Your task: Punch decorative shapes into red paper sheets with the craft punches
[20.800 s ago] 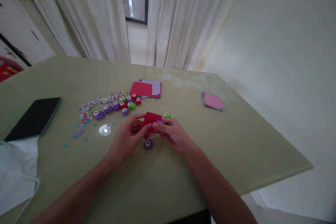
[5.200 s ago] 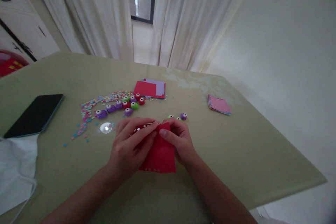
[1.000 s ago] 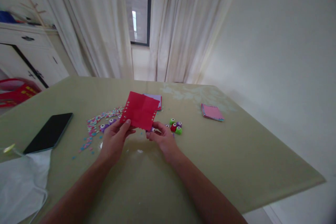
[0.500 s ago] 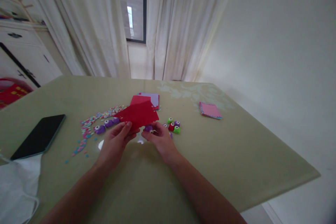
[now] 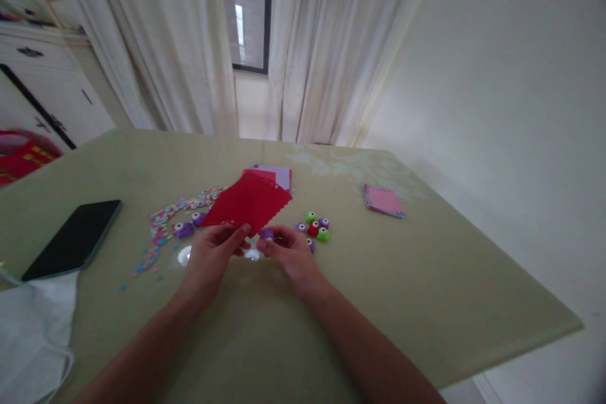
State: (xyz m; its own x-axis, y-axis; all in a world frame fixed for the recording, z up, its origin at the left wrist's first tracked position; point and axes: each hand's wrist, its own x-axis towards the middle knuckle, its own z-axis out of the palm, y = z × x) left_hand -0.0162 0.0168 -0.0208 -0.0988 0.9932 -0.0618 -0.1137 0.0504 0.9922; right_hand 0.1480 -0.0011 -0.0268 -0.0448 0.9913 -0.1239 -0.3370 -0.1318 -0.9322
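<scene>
A sheet of red paper (image 5: 249,199) is held up above the tabletop (image 5: 402,290), gripped at its near edge between the thumb and fingers of the left hand (image 5: 214,257). The sheet is tilted, with one corner pointed away, and small notches and holes can be seen along its edges. A small purple punch (image 5: 266,234) is gripped in the right hand (image 5: 290,252), pinched between thumb and bent fingers just beside the paper's lower corner; whether the sheet is touched by it cannot be told.

Just beyond the right hand, a cluster of eyed punches (image 5: 313,226) in green, red and purple is gathered. On the other side, two purple punches (image 5: 189,224) are seen near the left hand, and next to them a curved trail of confetti (image 5: 158,222) is scattered in pink, blue and pale yellow. Behind the held sheet, a pile of coloured paper (image 5: 283,177) is partly covered from view. A stack of pink-topped squares (image 5: 384,201) is set well apart to the right. At the far left, a dark tablet (image 5: 73,238) is laid flat, with a white cloth (image 5: 35,334) placed in front of it.
</scene>
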